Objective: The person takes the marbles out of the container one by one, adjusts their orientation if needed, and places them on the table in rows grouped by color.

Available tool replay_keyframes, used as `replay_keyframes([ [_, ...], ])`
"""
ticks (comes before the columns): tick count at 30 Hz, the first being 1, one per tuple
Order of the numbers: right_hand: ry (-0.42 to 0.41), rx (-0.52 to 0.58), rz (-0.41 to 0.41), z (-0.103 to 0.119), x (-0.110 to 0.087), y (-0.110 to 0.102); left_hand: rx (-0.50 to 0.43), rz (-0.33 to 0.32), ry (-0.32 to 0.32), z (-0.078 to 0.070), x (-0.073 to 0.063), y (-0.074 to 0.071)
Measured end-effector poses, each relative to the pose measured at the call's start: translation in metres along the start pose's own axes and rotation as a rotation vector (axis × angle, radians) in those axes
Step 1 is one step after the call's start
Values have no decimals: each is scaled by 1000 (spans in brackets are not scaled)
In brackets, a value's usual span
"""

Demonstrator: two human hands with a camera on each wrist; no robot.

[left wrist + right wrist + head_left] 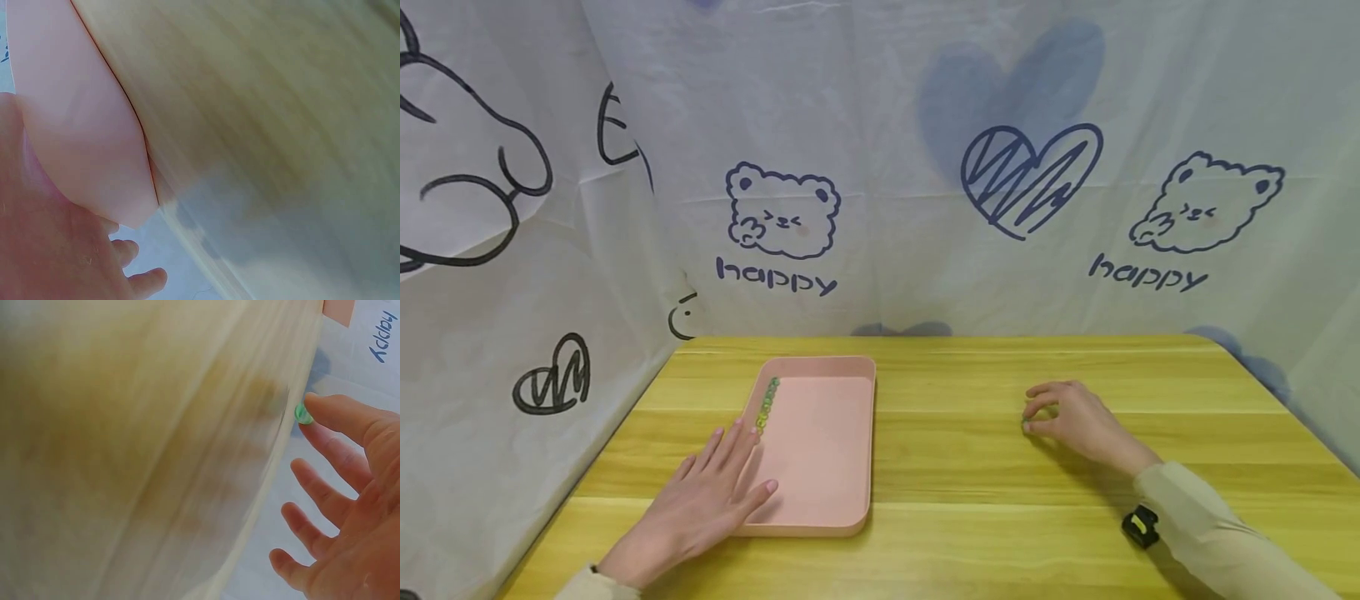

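Note:
Between thumb and index finger, my right hand (pixel 1078 421) pinches a small green glass marble (pixel 303 414) over the right part of the table; its other fingers are spread in the right wrist view. My left hand (pixel 703 500) lies over the left edge of a pink tray (pixel 820 450), fingers extended and holding nothing. Along the tray's left inner side runs a row of several green and yellow-green marbles (pixel 768 402). The left fingers hide the near end of that row. In the left wrist view the tray's side (pixel 81 112) shows beside the left palm (pixel 56 237).
The wood-grain table (pixel 955 467) spans the area under both hands. White cloth (pixel 880 167) printed with bears and hearts hangs behind it and on the left. A black device (pixel 1141 527) is strapped at the right wrist.

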State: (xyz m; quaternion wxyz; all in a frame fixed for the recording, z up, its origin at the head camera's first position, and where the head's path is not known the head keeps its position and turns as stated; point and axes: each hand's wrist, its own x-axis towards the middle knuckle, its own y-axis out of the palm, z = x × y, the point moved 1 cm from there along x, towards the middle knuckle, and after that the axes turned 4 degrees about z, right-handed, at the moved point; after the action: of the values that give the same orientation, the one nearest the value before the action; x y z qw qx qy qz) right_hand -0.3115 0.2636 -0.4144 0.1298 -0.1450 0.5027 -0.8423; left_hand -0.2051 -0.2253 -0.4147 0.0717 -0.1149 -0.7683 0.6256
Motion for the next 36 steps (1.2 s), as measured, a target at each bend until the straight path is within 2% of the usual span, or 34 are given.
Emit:
replay_keyframes([
  [9, -33, -13, 27, 0, -2, 2, 11, -14, 11, 0, -1, -1],
  [16, -17, -22, 45, 1, -2, 2, 13, -14, 11, -1, -1, -2],
  [23, -25, -28, 48, 1, -2, 2, -3, -1, 1, 0, 0, 0],
  [30, -42, -33, 48, 0, -1, 4, 13, -35, 16, -1, -3, 1],
  [36, -52, -40, 52, 1, 0, 5, 10, -29, 14, 0, -2, 1],
])
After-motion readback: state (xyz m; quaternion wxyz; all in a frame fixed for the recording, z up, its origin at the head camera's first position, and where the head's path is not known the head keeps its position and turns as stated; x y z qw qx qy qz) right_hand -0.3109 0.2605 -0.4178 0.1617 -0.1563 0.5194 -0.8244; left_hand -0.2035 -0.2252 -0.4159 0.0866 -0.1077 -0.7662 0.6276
